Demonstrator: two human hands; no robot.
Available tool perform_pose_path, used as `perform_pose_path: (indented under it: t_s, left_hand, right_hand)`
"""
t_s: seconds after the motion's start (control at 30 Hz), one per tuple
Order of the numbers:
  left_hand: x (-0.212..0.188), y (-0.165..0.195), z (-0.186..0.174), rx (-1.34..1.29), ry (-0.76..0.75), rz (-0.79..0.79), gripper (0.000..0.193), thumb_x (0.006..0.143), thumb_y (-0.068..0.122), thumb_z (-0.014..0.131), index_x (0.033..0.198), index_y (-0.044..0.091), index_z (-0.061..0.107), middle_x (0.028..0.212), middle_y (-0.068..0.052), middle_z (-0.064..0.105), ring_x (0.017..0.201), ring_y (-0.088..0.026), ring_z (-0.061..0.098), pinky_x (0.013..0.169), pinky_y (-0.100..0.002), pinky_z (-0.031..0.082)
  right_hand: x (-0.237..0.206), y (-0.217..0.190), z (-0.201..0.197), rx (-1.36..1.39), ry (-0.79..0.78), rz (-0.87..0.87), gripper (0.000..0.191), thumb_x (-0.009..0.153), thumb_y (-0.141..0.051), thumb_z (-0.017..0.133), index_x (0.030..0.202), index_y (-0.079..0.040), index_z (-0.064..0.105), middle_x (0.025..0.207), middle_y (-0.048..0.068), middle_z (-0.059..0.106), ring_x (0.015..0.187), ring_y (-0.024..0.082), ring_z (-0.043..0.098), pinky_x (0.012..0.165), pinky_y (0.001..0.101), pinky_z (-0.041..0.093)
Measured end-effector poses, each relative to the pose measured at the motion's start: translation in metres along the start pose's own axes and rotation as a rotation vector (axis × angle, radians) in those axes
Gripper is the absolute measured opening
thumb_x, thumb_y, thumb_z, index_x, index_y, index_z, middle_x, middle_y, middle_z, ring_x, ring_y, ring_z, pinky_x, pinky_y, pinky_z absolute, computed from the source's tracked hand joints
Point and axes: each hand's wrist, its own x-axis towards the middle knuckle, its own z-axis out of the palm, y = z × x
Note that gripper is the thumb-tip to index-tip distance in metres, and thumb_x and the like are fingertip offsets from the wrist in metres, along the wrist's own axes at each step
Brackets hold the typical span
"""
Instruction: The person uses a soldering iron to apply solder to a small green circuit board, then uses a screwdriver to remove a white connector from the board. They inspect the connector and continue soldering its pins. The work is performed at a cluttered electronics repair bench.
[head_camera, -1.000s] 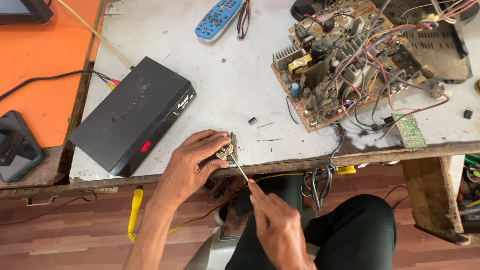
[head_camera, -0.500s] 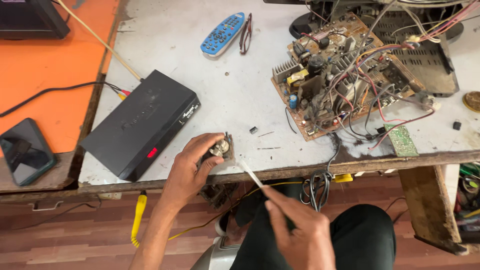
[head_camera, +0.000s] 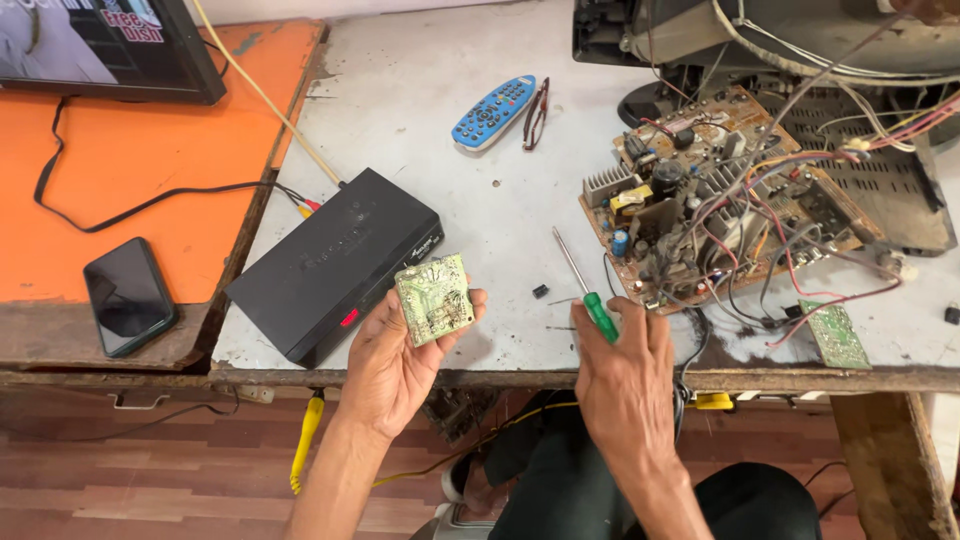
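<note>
Looking down from the head camera, much is cut off; the big set (head_camera: 800, 40) at the top right runs out of frame, only its dark base and looped wires showing; the screen (head_camera: 100, 45) at top left is clipped to a lower corner; the person's legs vanish off the bottom edge, and whatever sits under the bench between the knees is too dark to make out.

Now the hands; the left hand (head_camera: 395, 360) is raised palm-up, fingers curled around a small green circuit board (head_camera: 433, 299), thumb on its near edge, fingertips on the far side, the solder face tilted toward the camera; the board hovers just over the front edge of the grey table (head_camera: 480, 200), overlapping the corner of the black set-top box (head_camera: 330, 265).

The right hand (head_camera: 625, 385) is closed loosely around a green-handled screwdriver (head_camera: 587, 290); the handle sits in the fingers, the thin shaft points away across the table; its tip lies near the large brown circuit board (head_camera: 720, 200), though touching or not is hard to tell.

Elsewhere; a blue remote (head_camera: 493, 112) lies beyond, a black phone (head_camera: 128, 295) rests on the orange surface (head_camera: 150, 150) at left, and a small green board (head_camera: 832, 335) sits near the right edge.
</note>
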Motion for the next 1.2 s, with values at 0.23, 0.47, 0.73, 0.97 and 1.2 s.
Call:
perform_pose_path:
  t_s: [0.23,0.47,0.73,0.97,1.2]
  left_hand:
    - [-0.003,0.010,-0.002,-0.046,-0.005,0.000,0.048,0.107,0.025,0.050,0.144,-0.004,0.047,0.135,-0.027,0.060,0.125,-0.047,0.061,0.109,-0.053,0.053]
    - [-0.019,0.026,0.006,-0.050,-0.009,-0.002,0.047,0.109,0.026,0.047,0.138,-0.010,0.048,0.129,-0.033,0.063,0.122,-0.047,0.063,0.105,-0.052,0.056]
    - [-0.038,0.045,0.013,0.039,-0.053,-0.005,0.050,0.110,0.031,0.039,0.138,-0.009,0.049,0.126,-0.035,0.064,0.121,-0.046,0.065,0.104,-0.051,0.057]
    - [-0.056,0.066,0.009,0.134,0.029,0.136,0.043,0.110,0.027,0.042,0.135,-0.006,0.053,0.134,-0.028,0.064,0.121,-0.049,0.062,0.107,-0.055,0.054]
    - [-0.090,0.110,0.006,0.233,0.060,0.333,0.047,0.112,0.030,0.042,0.137,-0.009,0.050,0.136,-0.030,0.061,0.128,-0.049,0.061,0.116,-0.062,0.048]
  right_hand:
    - [-0.063,-0.068,0.023,0.346,0.115,-0.296,0.035,0.072,0.002,0.077,0.107,0.003,0.075,0.089,0.007,0.063,0.080,0.022,0.061,0.071,0.0382,0.050]
    - [-0.112,-0.138,0.109,0.627,-0.399,-0.499,0.051,0.073,-0.005,0.068,0.122,0.005,0.067,0.110,0.021,0.066,0.108,0.039,0.064,0.076,0.0434,0.058]
    - [-0.141,-0.181,0.176,0.526,-0.796,-0.554,0.035,0.081,-0.005,0.065,0.115,0.002,0.068,0.114,0.021,0.066,0.113,0.039,0.063,0.077,0.0470,0.057]
    - [-0.142,-0.194,0.181,0.495,-0.860,-0.550,0.022,0.088,-0.004,0.062,0.108,-0.001,0.069,0.117,0.020,0.067,0.117,0.039,0.062,0.078,0.0502,0.057]
    - [-0.114,-0.217,0.167,0.440,-0.721,-0.557,0.046,0.081,-0.005,0.065,0.127,0.003,0.061,0.132,0.024,0.057,0.124,0.041,0.055,0.070,0.0447,0.059]
